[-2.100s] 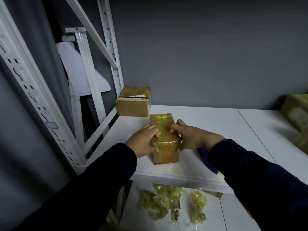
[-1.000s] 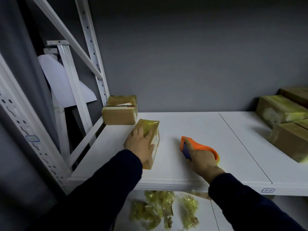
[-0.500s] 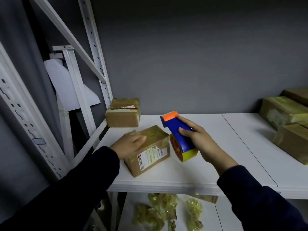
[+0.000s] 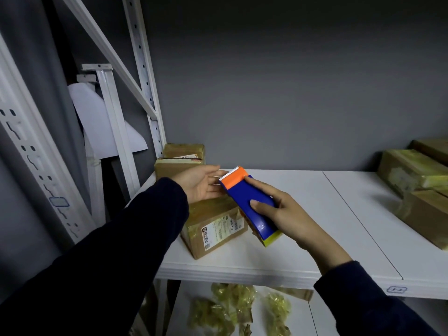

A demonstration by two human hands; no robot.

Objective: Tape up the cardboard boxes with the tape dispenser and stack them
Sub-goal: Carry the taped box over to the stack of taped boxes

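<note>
A small cardboard box (image 4: 215, 227) with yellowish tape and a white label lies on the white shelf (image 4: 303, 214), near its front edge. My right hand (image 4: 278, 212) grips a blue tape dispenser (image 4: 249, 204) with an orange toothed head, held just above the box's right end. My left hand (image 4: 201, 183) hovers palm up with straight fingers above the box's far end, fingertips next to the dispenser's orange head. Two more taped boxes (image 4: 180, 163) sit stacked in the shelf's back left corner.
Larger taped boxes (image 4: 417, 183) lie on the right side of the shelf. White metal uprights and braces (image 4: 143, 76) stand at the left. Crumpled yellow tape scraps (image 4: 232, 309) lie on the lower shelf.
My left hand has lifted off the box and turned palm up toward the dispenser. My right hand has tilted the dispenser and raised it over the box's right end.
</note>
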